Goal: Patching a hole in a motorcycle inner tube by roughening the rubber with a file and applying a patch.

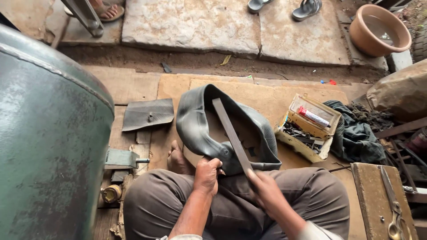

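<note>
Filing looks to be the step in hand: the left hand (207,174) has its fingers closed over a fold of the tube (202,129), pinning it on the knee, while the right hand (265,190) grips the file (231,133) by its near end, the blade slanting across the tube. My judgement is that any stroke calls for the fold pinned taut and the file flat on the rubber. A box (309,129) of bits sits just right of the tube.
</note>
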